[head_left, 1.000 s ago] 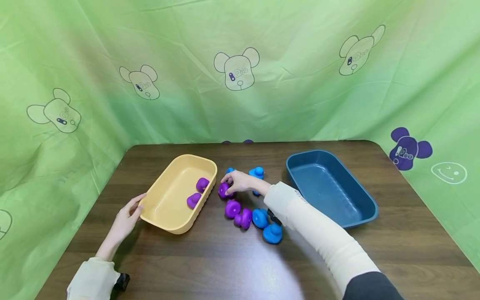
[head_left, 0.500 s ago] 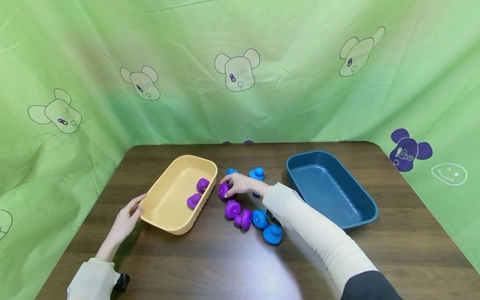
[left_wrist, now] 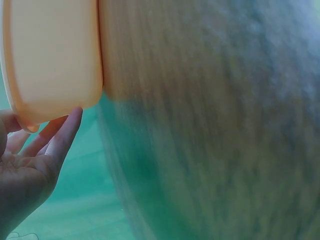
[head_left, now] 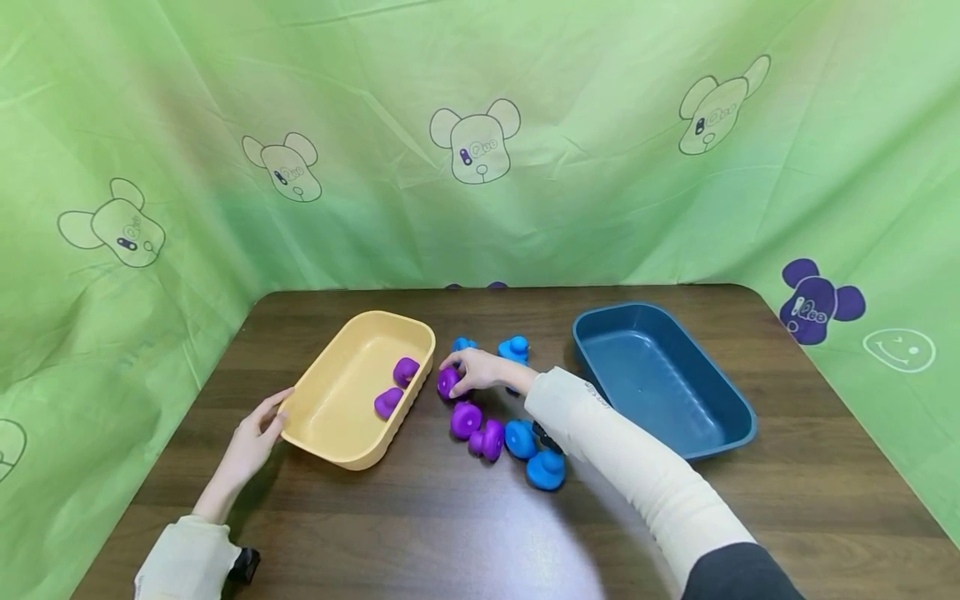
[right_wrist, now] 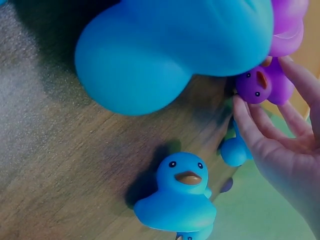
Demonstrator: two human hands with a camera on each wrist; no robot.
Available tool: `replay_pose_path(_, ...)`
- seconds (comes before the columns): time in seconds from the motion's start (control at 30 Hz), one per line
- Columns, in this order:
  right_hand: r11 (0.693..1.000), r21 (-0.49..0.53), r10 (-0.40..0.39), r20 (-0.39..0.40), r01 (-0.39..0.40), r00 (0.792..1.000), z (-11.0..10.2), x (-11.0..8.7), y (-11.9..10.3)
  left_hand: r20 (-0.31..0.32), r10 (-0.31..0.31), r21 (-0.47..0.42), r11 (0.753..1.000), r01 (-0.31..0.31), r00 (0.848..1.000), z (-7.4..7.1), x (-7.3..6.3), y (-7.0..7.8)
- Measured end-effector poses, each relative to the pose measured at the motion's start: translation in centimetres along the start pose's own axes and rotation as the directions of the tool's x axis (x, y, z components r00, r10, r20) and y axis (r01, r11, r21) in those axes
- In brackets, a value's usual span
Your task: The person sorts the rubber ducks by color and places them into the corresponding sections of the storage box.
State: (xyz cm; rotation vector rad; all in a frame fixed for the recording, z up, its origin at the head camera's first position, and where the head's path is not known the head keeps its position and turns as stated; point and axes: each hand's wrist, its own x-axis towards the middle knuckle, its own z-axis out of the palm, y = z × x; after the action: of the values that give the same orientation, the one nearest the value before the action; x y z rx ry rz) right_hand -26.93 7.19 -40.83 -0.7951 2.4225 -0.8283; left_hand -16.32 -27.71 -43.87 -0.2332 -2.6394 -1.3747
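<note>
My left hand (head_left: 251,435) grips the near left corner of a yellow plastic bin (head_left: 333,379). In the left wrist view its thumb is at the rim and its fingers lie along the outer wall. Two purple rubber ducks (head_left: 387,403) sit against the bin's right wall. Just right of the bin, my right hand (head_left: 480,369) holds another purple rubber duck (right_wrist: 254,87) between thumb and fingers, low over the table. The right wrist view shows this duck lying on its side, beak toward the camera. Two more purple ducks (head_left: 466,421) lie nearer the table's front.
Several blue rubber ducks (head_left: 546,471) are scattered around the right hand and under its forearm. A dark blue bin (head_left: 652,387) stands on the right of the wooden table (head_left: 420,525). Behind the table hangs a green printed cloth (head_left: 585,208).
Almost nothing differs. The right fingers settle slightly on the purple duck, while the left hand keeps its place on the yellow bin.
</note>
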Motion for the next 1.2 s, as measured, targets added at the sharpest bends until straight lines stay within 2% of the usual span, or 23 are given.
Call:
replay_pose_path(0.17, 1.000, -0.010, -0.005, -0.003, 0.005, 1.000, 0.0, -0.2, 0.0, 0.004, 0.004, -0.008, 1.000, -0.004, 1.000, 0.0, 0.0, -0.1)
replay_pose_path(0.53, 0.996, -0.089, -0.014, -0.065, 0.008, 0.998, -0.9, -0.7, -0.1, 0.006, -0.003, -0.023, 1.000, 0.003, 1.000, 0.0, 0.0, -0.1)
replay_pose_path(1.2, 0.996, -0.042, -0.079, -0.166, 0.073, 0.983, -2.4, -1.2, -0.5, -0.004, 0.005, 0.008, 1.000, -0.005, 1.000, -0.1, 0.1, 0.2)
